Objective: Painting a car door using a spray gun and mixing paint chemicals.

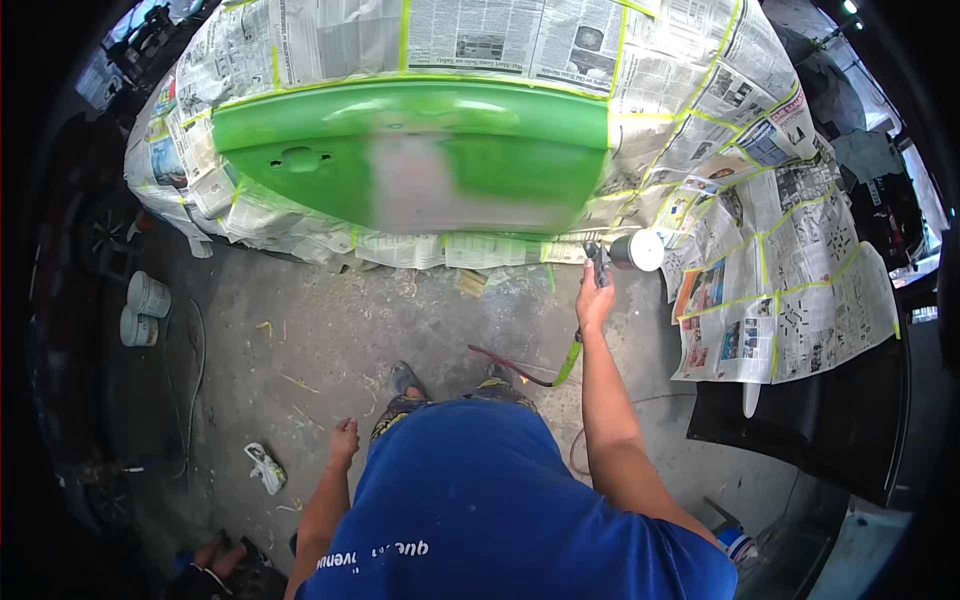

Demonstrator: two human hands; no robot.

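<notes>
My right hand (pixel 594 303) is wrapped round the grip of a paint spray gun (pixel 597 254), with its pale round paint cup (pixel 641 250) turned to the right. A hose (pixel 568 368), partly wrapped in green tape, hangs from the gun's handle toward the floor. In front of me is a green car door panel (pixel 500 165) with a light grey patch in its middle and lower part. The gun is just below the panel's lower right edge, apart from it. My left hand (pixel 343 443) hangs low at my side, fingers curled, with nothing visible in it.
Taped newspaper sheets (pixel 480 40) mask the car round the panel and drape down at right over a black panel (pixel 800 425). Two white buckets (pixel 148 296) stand at left near a cable. A crumpled plastic bag (pixel 266 468) and tape scraps lie on the floor. Another person's hand (pixel 222 556) shows lower left.
</notes>
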